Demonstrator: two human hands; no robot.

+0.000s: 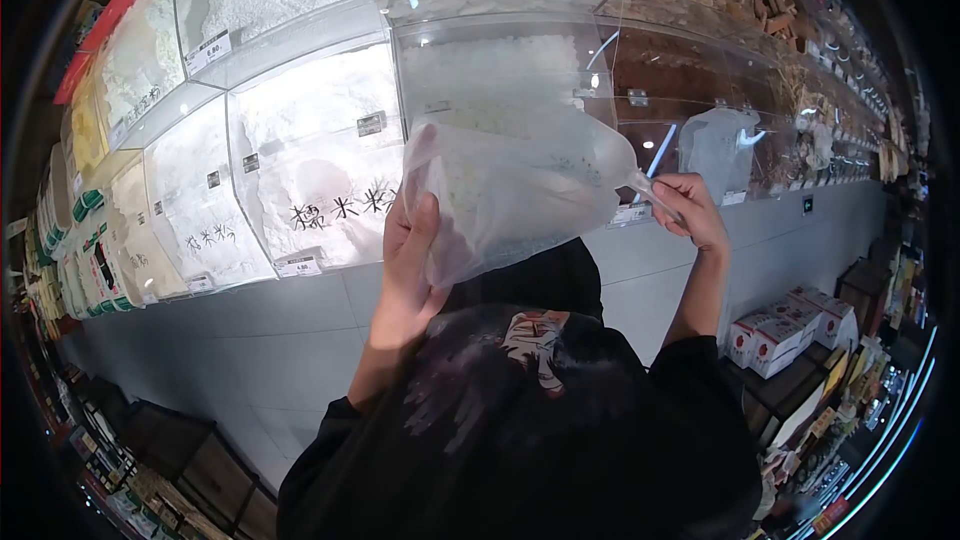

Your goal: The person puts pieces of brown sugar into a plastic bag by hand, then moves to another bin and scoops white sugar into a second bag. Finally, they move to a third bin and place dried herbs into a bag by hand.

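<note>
Near the clear bins' (pixel 305 155) front edge, your left hand (pixel 412 240) grips the plastic bag (pixel 520 195); your right hand (pixel 690 212) pinches its corner. You're apparently spreading it; next calls for even tension.

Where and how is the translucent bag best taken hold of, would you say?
The translucent bag is probably best pinched at its narrow, bunched end, from the right, where the right hand grips; its wide body looks thin and limp.

The shirt (pixel 510 420) is black with a multicoloured print.
</note>
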